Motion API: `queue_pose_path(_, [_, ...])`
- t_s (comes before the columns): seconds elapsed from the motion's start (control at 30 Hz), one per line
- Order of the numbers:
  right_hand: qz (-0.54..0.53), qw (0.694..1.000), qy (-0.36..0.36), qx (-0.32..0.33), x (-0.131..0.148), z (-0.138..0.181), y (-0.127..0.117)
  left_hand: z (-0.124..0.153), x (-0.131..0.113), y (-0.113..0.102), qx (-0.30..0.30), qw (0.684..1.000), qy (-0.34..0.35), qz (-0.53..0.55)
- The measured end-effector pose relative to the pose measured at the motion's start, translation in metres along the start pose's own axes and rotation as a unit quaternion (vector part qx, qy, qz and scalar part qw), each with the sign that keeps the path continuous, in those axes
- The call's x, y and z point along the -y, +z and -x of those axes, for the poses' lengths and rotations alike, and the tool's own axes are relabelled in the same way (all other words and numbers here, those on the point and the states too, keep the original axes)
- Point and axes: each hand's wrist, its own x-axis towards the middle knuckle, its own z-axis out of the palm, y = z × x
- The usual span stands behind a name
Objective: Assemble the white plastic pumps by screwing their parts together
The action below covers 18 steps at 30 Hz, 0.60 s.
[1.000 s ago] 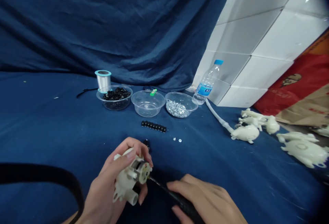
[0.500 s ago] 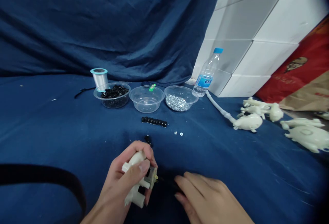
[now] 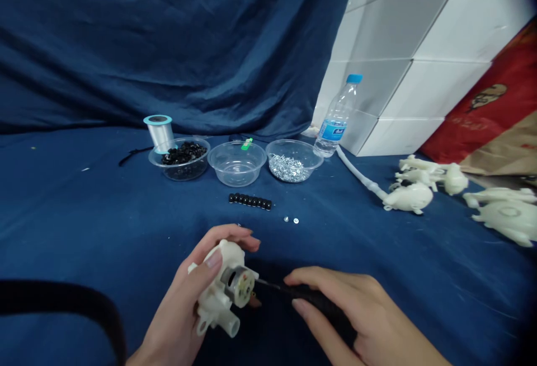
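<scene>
White motor housing (image 3: pixel 213 299), left hand (image 3: pixel 176 310), black screwdriver (image 3: pixel 319 305), right hand (image 3: pixel 361 310)

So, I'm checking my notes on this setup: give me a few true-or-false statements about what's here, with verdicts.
The left hand holds a white plastic housing. True.
The right hand holds scissors. False: it holds a black-handled screwdriver.
The row of black beads lies inside the middle clear bowl. False: it lies on the blue cloth, in front of that bowl.
The water bottle has a blue cap. True.
</scene>
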Motion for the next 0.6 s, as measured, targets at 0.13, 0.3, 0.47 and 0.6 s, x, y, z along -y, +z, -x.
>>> queue_pose_path(0.13, [0.037,0.999,0.027,-0.014,-0.003,-0.003,-0.012,0.000,-0.001,-0.002,-0.030,0.993,0.023,-0.111])
queue_pose_path(0.3, [0.024,0.998,0.050,0.012,-0.003,-0.005,-0.024,0.002,-0.003,0.003,-0.064,0.986,-0.079,-0.134])
queue_pose_path(0.47, [0.000,0.997,0.074,0.001,0.002,-0.004,-0.024,0.000,0.000,0.008,-0.103,0.984,-0.050,-0.134])
queue_pose_path(0.6, [-0.078,0.995,0.060,-0.034,0.002,-0.003,-0.023,0.000,0.000,0.007,-0.041,0.973,-0.036,-0.225])
